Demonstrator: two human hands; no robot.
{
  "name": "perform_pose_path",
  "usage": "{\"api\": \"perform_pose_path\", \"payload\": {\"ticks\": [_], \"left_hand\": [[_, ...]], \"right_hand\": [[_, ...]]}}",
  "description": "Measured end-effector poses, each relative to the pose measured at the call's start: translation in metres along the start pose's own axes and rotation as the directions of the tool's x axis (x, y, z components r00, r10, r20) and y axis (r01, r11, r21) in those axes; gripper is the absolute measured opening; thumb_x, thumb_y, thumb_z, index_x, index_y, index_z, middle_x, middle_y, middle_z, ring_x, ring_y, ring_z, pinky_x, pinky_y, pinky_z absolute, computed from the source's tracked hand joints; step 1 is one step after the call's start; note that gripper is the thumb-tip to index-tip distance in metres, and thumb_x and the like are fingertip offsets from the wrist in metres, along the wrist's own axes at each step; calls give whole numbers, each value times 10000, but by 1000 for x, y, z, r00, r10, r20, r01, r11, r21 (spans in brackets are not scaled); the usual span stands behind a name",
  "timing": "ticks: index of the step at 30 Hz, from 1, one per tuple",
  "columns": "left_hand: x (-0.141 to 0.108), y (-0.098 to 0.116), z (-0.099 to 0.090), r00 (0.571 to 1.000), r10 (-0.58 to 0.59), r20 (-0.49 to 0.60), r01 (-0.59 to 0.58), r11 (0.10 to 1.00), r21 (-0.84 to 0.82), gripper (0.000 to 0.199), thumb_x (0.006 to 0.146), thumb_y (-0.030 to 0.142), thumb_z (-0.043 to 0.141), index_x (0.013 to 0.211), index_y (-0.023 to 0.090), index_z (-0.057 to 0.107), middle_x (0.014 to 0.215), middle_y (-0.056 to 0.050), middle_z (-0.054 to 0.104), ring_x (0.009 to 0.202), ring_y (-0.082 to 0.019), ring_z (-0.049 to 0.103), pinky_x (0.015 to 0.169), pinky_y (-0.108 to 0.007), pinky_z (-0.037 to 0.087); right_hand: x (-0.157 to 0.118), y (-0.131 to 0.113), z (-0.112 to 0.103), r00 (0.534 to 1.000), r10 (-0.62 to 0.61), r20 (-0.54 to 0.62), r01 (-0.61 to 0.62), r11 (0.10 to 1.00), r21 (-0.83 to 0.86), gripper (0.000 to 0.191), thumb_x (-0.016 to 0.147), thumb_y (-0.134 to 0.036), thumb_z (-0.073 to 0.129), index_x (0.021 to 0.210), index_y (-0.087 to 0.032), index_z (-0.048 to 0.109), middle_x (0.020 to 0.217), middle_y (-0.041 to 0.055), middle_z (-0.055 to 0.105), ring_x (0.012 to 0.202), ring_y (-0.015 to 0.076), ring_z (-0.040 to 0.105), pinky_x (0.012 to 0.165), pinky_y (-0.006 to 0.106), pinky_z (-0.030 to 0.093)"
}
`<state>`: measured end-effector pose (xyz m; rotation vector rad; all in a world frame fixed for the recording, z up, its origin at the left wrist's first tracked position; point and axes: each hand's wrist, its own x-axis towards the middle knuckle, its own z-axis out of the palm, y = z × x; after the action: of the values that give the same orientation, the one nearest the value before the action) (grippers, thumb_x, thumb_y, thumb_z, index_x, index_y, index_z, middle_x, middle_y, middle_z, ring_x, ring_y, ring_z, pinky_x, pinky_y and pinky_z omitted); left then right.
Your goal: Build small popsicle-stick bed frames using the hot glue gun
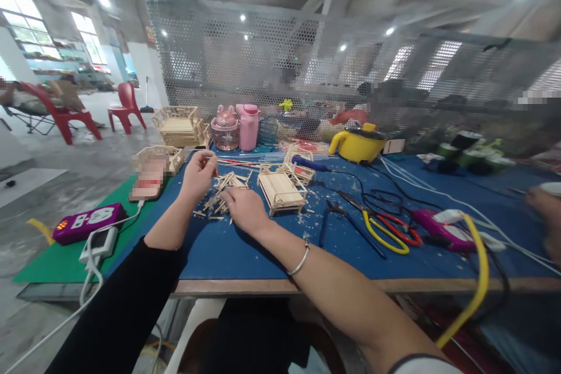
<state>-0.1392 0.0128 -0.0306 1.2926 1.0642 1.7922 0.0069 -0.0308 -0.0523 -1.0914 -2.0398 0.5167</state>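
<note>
My left hand (200, 174) is held above the blue table mat, left of a pile of short wooden sticks (232, 182). Its fingers are drawn together, and anything between them is too small to make out. My right hand (246, 209) reaches to the near side of the pile, fingertips among the sticks. Whether it pinches a stick cannot be seen. Just right of the pile stands a small wooden model bed (283, 188) with railings. Another small wooden frame (302, 170) is behind it.
Pliers (350, 223), red-handled scissors (397, 228) and a purple power strip (442, 231) lie to the right. A yellow pot (360, 145), pink bottle (248, 127) and stacked wooden models (179, 124) stand behind. Another person's hand (546, 201) is far right.
</note>
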Motion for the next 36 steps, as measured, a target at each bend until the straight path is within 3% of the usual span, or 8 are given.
{"api": "perform_pose_path", "payload": {"ticks": [4,10,17,21,25,30,33,36], "left_hand": [[-8,0,6,991,-84,104,86,996,-11,327,665,339,719,895,160,568,503,79,529,455,-74,488,512,-199,405],[-19,7,13,960,-194,204,198,980,-2,529,586,386,788,1013,103,654,613,6,646,529,-107,591,538,-221,456],[-19,7,15,971,-181,158,179,984,26,536,652,376,746,1097,95,644,573,8,633,521,-101,580,499,-194,406],[-19,4,17,971,-146,187,142,989,39,511,718,331,696,1169,110,599,490,70,525,429,-66,454,451,-182,350],[-22,3,20,969,-119,215,108,992,60,451,722,299,714,1121,109,622,473,83,471,414,-58,403,428,-178,316],[-25,8,20,970,-118,215,114,993,29,518,829,542,584,1178,160,569,551,67,471,424,-46,394,408,-165,280],[-28,12,20,930,-194,313,194,980,31,724,796,717,482,1326,227,438,732,17,572,464,-67,505,385,-170,290],[-30,14,22,873,-259,415,244,966,89,801,679,755,592,1239,186,527,630,26,545,420,-86,490,376,-189,315]], "right_hand": [[-2,-5,-2,996,-40,-82,35,998,-60,327,848,-253,547,1172,-211,538,1136,84,628,992,219,581,882,347,434],[8,5,-8,941,-96,-325,105,994,11,180,834,-290,558,992,-204,552,952,58,625,882,204,579,826,335,459],[13,20,-5,939,-33,-343,71,993,98,370,733,-45,414,1056,-199,509,884,35,621,801,177,601,770,315,477],[14,15,-7,941,-78,-329,116,988,99,248,806,-197,520,1046,-183,583,892,54,639,791,187,587,761,318,472],[15,13,-10,950,-99,-295,139,983,117,114,812,-294,595,847,-212,667,828,32,673,764,180,589,766,311,458],[17,15,-12,941,-21,-339,100,971,216,160,850,-309,554,801,-201,661,782,18,687,733,163,606,726,289,467],[17,14,-16,926,0,-376,106,960,260,165,841,-331,570,797,-197,656,804,20,672,763,162,593,750,290,463],[16,10,-21,915,22,-404,113,945,307,157,827,-337,588,799,-197,654,802,20,655,761,159,575,763,297,460]]}}
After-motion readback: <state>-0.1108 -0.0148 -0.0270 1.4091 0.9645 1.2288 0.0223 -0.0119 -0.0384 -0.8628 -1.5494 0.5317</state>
